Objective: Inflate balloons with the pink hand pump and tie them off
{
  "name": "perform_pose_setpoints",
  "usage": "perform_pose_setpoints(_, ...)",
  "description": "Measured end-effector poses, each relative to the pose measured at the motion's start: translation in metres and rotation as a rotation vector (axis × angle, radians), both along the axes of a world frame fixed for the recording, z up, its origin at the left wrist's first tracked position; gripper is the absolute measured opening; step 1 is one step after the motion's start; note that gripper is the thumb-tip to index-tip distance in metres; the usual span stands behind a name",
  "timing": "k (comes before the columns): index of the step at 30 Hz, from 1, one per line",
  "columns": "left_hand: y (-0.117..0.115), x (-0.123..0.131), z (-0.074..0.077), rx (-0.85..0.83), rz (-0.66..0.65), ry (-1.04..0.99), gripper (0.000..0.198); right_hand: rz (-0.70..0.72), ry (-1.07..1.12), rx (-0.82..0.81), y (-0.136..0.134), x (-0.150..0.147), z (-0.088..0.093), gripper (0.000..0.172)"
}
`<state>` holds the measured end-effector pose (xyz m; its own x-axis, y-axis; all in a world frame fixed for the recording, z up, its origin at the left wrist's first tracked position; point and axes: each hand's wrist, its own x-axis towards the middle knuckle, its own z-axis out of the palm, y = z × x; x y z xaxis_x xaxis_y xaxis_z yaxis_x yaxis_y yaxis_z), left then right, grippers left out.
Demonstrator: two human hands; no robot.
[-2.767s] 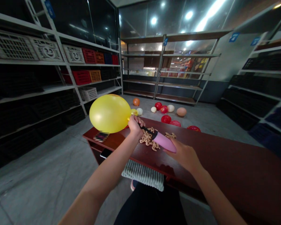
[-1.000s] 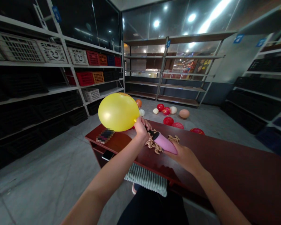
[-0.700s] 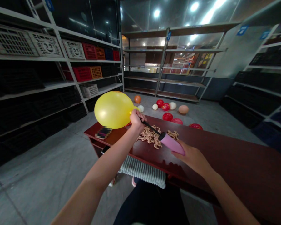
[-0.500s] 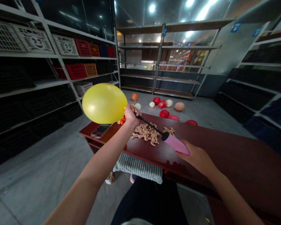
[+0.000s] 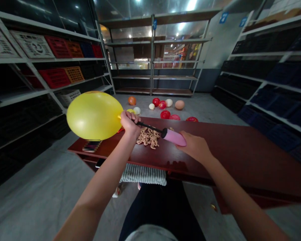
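Observation:
A large, inflated yellow balloon (image 5: 94,115) is on the left, its neck at the fingers of my left hand (image 5: 130,122). That hand is closed around the front end of a balloon pump, where the balloon's neck meets it. The pump's black rod (image 5: 150,126) runs rightward into its pink barrel (image 5: 175,137). My right hand (image 5: 194,145) is wrapped round the barrel's rear end. Beneath the rod, a pile of beige, curled, worm-like pieces (image 5: 148,137) lies on the dark red table (image 5: 230,147).
A phone-like item (image 5: 91,146), partly pixelated, lies at the table's left end. A grey ribbed cloth (image 5: 143,174) hangs at the front edge. Several balloons, including a red balloon (image 5: 165,114) and an orange balloon (image 5: 132,100), rest on the floor beyond. Shelves with crates (image 5: 56,77) stand left.
The view has turned right, so the surroundings shift left. The yellow balloon looks bigger. The pump lies more level, with slightly less black rod showing between my hands.

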<state>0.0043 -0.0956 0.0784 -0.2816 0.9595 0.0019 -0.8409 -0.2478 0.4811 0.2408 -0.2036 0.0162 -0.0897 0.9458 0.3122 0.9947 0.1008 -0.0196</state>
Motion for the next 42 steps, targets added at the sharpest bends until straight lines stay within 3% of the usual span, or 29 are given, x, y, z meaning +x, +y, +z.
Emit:
perform_pose_setpoints(10,-0.022,0.029,-0.010,0.039,-0.028,-0.002,0.037,-0.022,-0.076,0.144,0.009,-0.057,0.027,0.029)
perform_pose_setpoints(15,-0.020,0.026,-0.011,0.020,-0.030,-0.025,0.037,-0.055,-0.065,0.214,0.012,-0.068,0.027,0.022)
perform_pose_setpoints(21,-0.018,0.021,-0.020,-0.045,0.004,-0.043,0.033,-0.013,-0.145,0.322,0.019,-0.068,0.016,0.029)
perform_pose_setpoints(28,-0.011,0.022,-0.018,-0.046,-0.020,-0.004,0.031,0.039,-0.207,0.298,0.014,-0.043,-0.001,0.041)
perform_pose_setpoints(35,0.005,0.010,-0.017,-0.066,-0.021,-0.005,0.029,0.022,-0.303,0.271,0.006,0.014,-0.010,0.045)
perform_pose_setpoints(42,0.008,0.003,-0.005,-0.068,-0.023,-0.002,0.029,0.030,-0.318,0.285,-0.005,0.050,-0.006,0.045)
